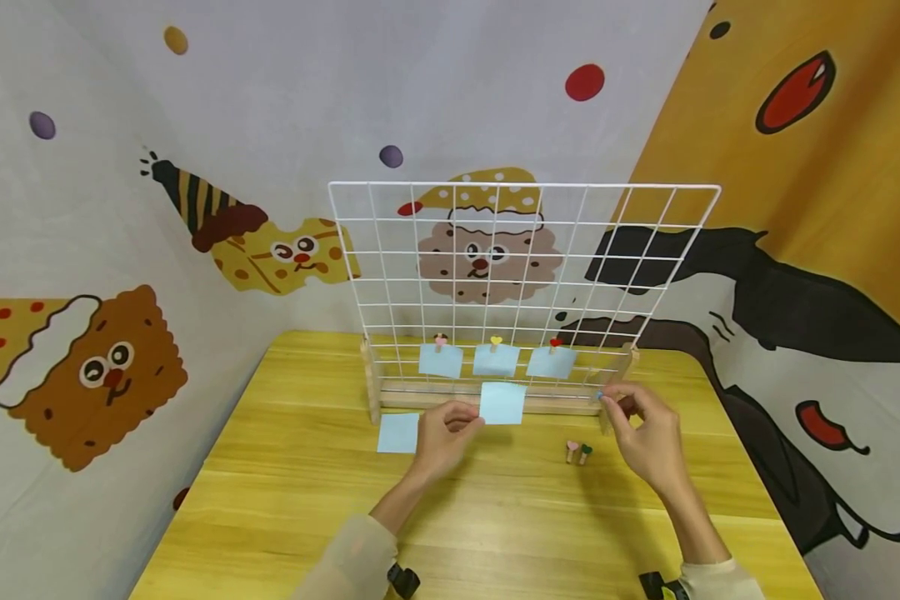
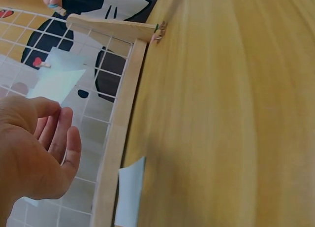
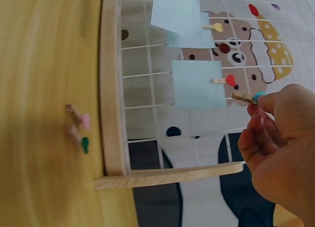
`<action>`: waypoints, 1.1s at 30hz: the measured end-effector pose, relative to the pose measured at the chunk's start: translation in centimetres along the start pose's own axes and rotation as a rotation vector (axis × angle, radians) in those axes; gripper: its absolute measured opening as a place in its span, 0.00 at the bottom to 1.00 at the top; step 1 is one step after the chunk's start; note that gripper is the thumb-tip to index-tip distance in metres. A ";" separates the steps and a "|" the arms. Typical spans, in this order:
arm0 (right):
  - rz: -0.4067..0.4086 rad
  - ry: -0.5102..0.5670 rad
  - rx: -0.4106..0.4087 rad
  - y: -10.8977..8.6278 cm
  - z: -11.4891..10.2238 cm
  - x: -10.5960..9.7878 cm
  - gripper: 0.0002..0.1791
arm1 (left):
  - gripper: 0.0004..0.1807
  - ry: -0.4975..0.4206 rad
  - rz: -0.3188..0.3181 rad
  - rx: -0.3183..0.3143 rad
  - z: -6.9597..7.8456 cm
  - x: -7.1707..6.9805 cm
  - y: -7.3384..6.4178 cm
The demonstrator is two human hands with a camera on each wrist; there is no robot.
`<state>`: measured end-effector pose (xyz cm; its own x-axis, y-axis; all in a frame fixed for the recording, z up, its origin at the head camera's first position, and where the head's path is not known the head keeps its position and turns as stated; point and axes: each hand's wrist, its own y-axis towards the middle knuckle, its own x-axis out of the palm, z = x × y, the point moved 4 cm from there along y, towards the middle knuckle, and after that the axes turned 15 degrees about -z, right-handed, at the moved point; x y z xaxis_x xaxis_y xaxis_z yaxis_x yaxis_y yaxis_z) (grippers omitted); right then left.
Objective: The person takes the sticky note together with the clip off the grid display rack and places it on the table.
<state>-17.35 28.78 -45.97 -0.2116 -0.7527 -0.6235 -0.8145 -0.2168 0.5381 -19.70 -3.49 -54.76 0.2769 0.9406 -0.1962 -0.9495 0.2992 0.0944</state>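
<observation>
My left hand pinches a pale blue paper note by its left edge, in front of a white wire grid. My right hand, near the grid's lower right, pinches a small wooden clothespin with a blue top between thumb and forefinger. On the grid hang three similar notes in a row: one under a pink clip, one under a yellow heart clip, one under a red heart clip. The held note overlaps the row's lower edge in the right wrist view.
The grid stands in a wooden base with side posts on a wooden table. Another blue note lies left of my left hand. Two clothespins, a pink one and a green one, lie front right. Printed cloth hangs behind.
</observation>
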 end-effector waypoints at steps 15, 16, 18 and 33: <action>-0.060 0.011 0.111 -3.6 2.9 1.4 0.11 | 0.04 0.024 -0.003 -0.081 -2.6 0.0 -2.1; -0.064 0.013 0.117 -3.8 3.1 1.5 0.11 | 0.04 0.027 -0.003 -0.078 -2.7 0.1 -2.2; -0.069 0.015 0.128 -4.2 3.4 1.6 0.11 | 0.04 0.029 -0.003 -0.090 -2.9 0.2 -2.5; -0.172 0.059 0.284 -6.9 5.1 3.4 0.06 | 0.04 0.019 0.044 -0.151 -4.8 0.6 -3.5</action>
<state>-15.22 30.91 -54.72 -0.0328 -0.7566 -0.6530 -0.9552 -0.1685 0.2432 -16.94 -4.78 -59.94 0.2335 0.9487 -0.2133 -0.9723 0.2294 -0.0443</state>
